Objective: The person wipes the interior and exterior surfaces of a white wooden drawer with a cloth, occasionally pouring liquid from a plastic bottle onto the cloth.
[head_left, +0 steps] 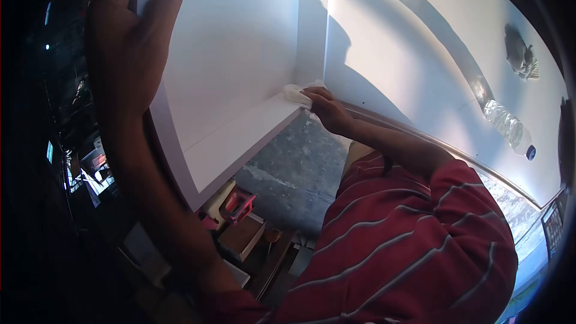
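A white open-fronted cabinet with a pale grey-violet edge stands in front of me. My left hand grips its left edge near the top, the thumb over the inner side and the other fingers largely hidden behind. Lower down, my right hand is closed around a crumpled white cloth. The cloth touches the cabinet's inner lower panel close to the far corner. Part of the cloth is covered by my fingers.
A white tabletop to the right carries a clear plastic bottle lying on its side and a crumpled grey-white cloth. On the grey floor below, a pink-red plastic item sits near a wooden box.
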`<state>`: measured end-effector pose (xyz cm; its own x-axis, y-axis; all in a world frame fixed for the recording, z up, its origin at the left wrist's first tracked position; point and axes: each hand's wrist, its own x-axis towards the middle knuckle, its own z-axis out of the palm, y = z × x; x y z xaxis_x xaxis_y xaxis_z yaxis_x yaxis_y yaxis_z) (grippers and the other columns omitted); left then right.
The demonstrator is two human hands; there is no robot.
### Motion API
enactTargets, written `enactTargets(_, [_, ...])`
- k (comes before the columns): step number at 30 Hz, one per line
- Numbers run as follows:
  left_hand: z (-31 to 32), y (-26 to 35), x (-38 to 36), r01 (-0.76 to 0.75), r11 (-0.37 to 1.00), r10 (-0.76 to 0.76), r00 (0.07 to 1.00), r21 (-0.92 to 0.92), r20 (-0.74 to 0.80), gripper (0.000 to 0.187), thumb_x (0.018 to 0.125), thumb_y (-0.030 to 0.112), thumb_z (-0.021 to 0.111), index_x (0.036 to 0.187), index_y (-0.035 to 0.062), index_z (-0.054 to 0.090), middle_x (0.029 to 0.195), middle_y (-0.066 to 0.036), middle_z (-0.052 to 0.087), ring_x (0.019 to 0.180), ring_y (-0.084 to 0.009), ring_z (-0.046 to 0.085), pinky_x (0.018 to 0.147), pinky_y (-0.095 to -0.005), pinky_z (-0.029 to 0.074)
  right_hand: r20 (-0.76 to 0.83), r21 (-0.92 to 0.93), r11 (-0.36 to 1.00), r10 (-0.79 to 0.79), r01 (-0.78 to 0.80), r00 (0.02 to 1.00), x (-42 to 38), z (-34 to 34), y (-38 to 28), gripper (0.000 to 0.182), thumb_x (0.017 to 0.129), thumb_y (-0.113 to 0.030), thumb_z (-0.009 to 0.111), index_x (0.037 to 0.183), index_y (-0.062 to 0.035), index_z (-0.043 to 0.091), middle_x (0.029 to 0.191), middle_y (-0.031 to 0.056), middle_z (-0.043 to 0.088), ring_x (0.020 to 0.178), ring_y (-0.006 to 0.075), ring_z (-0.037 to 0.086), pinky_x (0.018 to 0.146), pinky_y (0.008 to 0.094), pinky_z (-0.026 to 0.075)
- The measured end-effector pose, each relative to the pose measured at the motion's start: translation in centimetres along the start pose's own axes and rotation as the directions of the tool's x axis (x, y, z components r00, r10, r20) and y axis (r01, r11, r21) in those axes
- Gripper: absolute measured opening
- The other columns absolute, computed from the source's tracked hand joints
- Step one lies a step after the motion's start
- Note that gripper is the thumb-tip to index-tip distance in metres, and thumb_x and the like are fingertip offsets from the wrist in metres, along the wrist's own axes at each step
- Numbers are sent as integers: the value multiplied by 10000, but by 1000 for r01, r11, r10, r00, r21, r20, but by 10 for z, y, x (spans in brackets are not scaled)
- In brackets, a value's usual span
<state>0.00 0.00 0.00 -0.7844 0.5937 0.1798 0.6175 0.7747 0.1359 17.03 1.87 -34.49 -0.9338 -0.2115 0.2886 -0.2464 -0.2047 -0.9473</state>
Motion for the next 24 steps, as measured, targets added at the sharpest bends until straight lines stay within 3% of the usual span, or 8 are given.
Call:
enactTargets(6, [3, -57, 8, -347, 933, 337, 935, -93, -111, 855, 619, -95, 394, 1450, 27, 233, 1452, -188, 351, 1320, -256, 386, 1103, -371, 308, -189, 160, 868, -440, 470, 878, 42, 29, -96, 242, 799, 31, 608, 1037, -6, 628, 1309, 197, 487, 1214, 370, 478, 1003, 452, 413])
enactTargets(8, [5, -19, 1, 29, 990, -47, 990, -135, -130, 862, 606, -106, 386, 1446, 18, 239, 1446, -192, 360, 1322, -255, 385, 1098, -359, 312, -153, 146, 828, -522, 541, 839, 56, 31, -119, 245, 795, 9, 621, 1039, -14, 628, 1316, 196, 483, 1227, 374, 463, 1012, 459, 404])
enactTargets(10, [5, -28, -1, 19, 996, -28, 993, -83, -117, 865, 603, -110, 384, 1446, 16, 237, 1446, -195, 357, 1324, -256, 382, 1098, -357, 309, -102, 103, 771, -620, 628, 778, 60, 30, -116, 206, 806, -68, 651, 1004, -20, 626, 1278, 194, 503, 1225, 370, 456, 1016, 468, 395])
enactTargets(14, [6, -17, -2, -107, 989, 99, 991, -98, -86, 868, 599, -112, 386, 1445, 15, 239, 1445, -203, 355, 1330, -261, 373, 1104, -364, 296, -131, -58, 793, -608, 606, 783, 41, 21, -68, 236, 822, -124, 668, 1020, -17, 598, 1212, 205, 519, 1180, 345, 487, 984, 451, 416])
enactTargets(16, [3, -18, -2, -159, 987, 161, 984, 33, -82, 868, 599, -110, 384, 1445, 15, 239, 1443, -204, 357, 1331, -262, 372, 1107, -369, 292, -81, 170, 950, -251, 261, 965, 38, 7, -73, 273, 815, -102, 656, 1058, -16, 567, 1109, 208, 551, 1095, 337, 541, 930, 450, 442])
enactTargets(18, [5, -34, 0, -203, 967, 215, 974, 156, -66, 868, 598, -109, 382, 1445, 15, 240, 1442, -205, 359, 1332, -263, 371, 1109, -375, 288, -142, 306, 923, -200, 235, 969, 47, 27, -101, 284, 824, -109, 622, 1079, 2, 563, 1126, 212, 552, 1065, 351, 552, 941, 445, 429])
enactTargets(20, [15, -66, 6, -251, 921, 217, 965, -299, -145, 866, 597, -92, 386, 1444, 10, 237, 1442, -204, 358, 1335, -266, 364, 1116, -384, 274, -199, 443, 872, -130, 208, 971, 62, 33, -139, 300, 834, -115, 588, 1100, 21, 558, 1144, 215, 554, 1036, 365, 563, 952, 440, 417])
enactTargets(24, [7, -28, -2, -45, 996, 37, 993, -72, -116, 861, 601, -76, 387, 1444, 3, 231, 1444, -202, 355, 1333, -268, 366, 1122, -388, 262, 42, 477, 875, -116, 82, 992, 75, 19, -139, 361, 842, -138, 449, 1129, 51, 559, 1103, 223, 588, 1048, 337, 564, 951, 402, 411])
